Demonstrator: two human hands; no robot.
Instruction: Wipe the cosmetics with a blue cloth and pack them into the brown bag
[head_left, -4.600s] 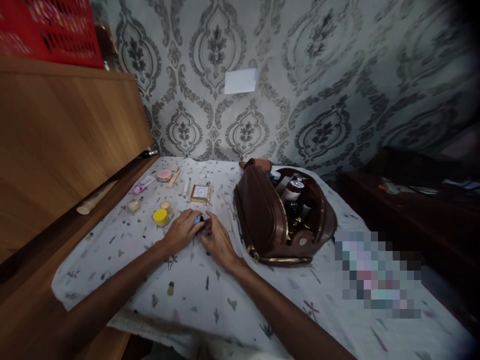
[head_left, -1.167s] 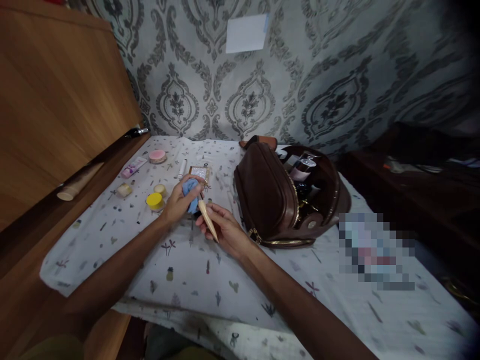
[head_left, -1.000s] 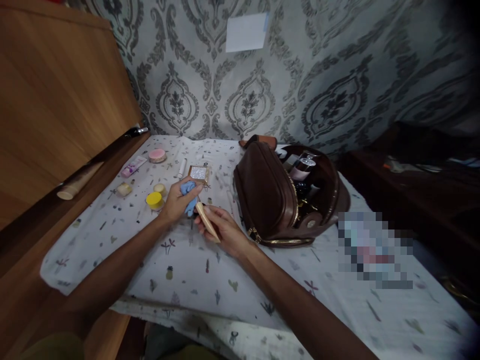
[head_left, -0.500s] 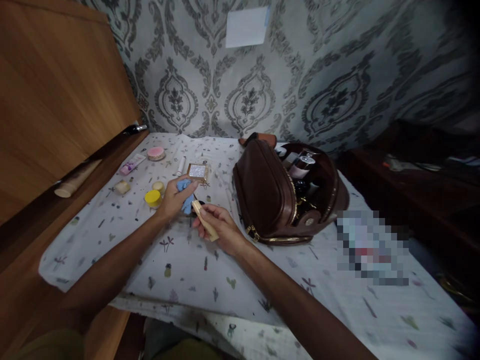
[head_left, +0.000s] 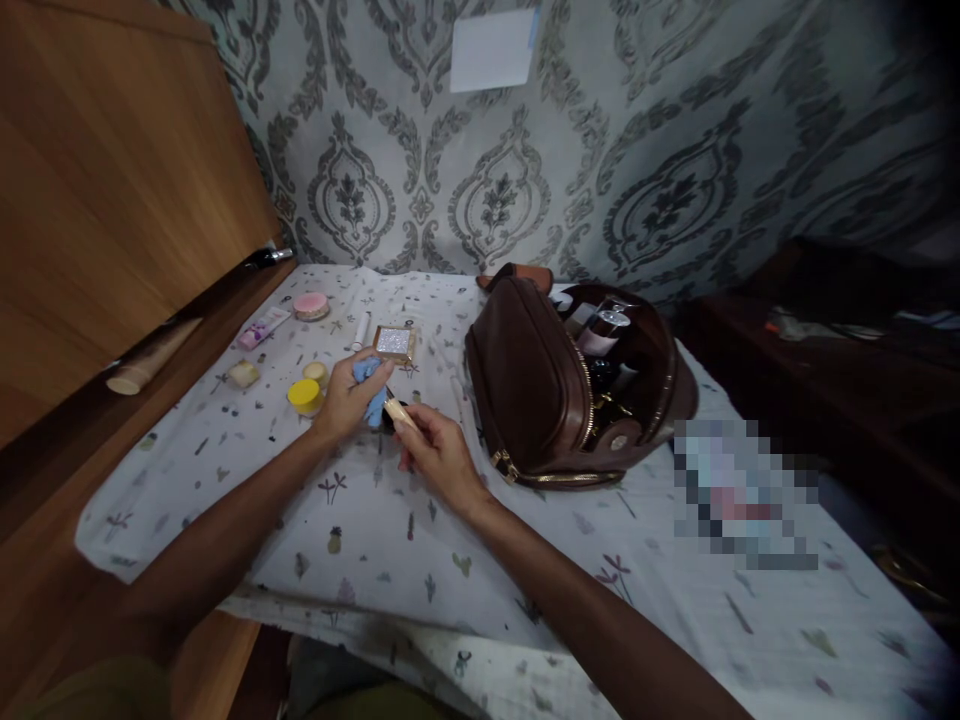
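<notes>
My left hand [head_left: 343,398] is closed around a crumpled light-blue cloth [head_left: 375,408]. Close by on the right, my right hand [head_left: 448,458] grips a slim beige-gold cosmetic tube [head_left: 398,410], its upper end pointing at the cloth. A thin dark piece shows between tube and cloth, too small to make out. Something dark sits behind the tube, mostly hidden. Left of my left hand are a yellow-lidded jar [head_left: 305,397] and a small cream-coloured jar [head_left: 316,375]. A glittery square compact [head_left: 394,343] and a white tube [head_left: 362,330] lie just beyond the hands.
On the right stands an open brown leather bag [head_left: 529,385] with bottles inside. A pink round container [head_left: 310,306], a purple-white tube [head_left: 262,328] and a small pale block [head_left: 243,375] lie at the left. A wooden panel [head_left: 135,180] borders that side; a blurred-out item [head_left: 742,495] lies right.
My right hand has turned and shifted its grip on the beige-gold tube, covering its lower end, which showed before. My left hand with the cloth has hardly moved.
</notes>
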